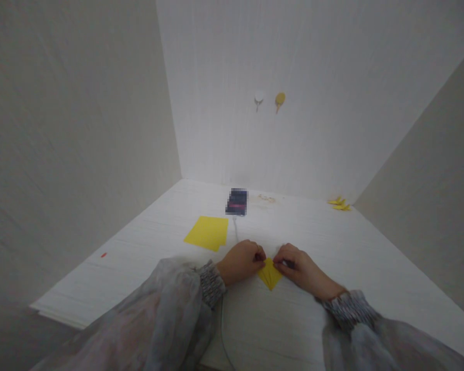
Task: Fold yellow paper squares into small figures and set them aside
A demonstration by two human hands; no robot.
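A small piece of folded yellow paper (270, 275) lies on the white table between my hands, its point towards me and creases running down its middle. My left hand (243, 262) pinches its left corner, fingers curled together. On the opposite side, my right hand (299, 267) has thumb and fingers closed on the right corner. Further back to the left rest flat sheets of yellow paper (208, 232), slightly out of line with one another.
A phone with a blurred screen (237, 202) lies near the back wall, and its cable (223, 324) runs towards me under my left arm. Several folded yellow paper pieces (340, 204) sit at the back right. A red scrap (103, 255) is at the left. Two hooks (280, 99) hang on the wall.
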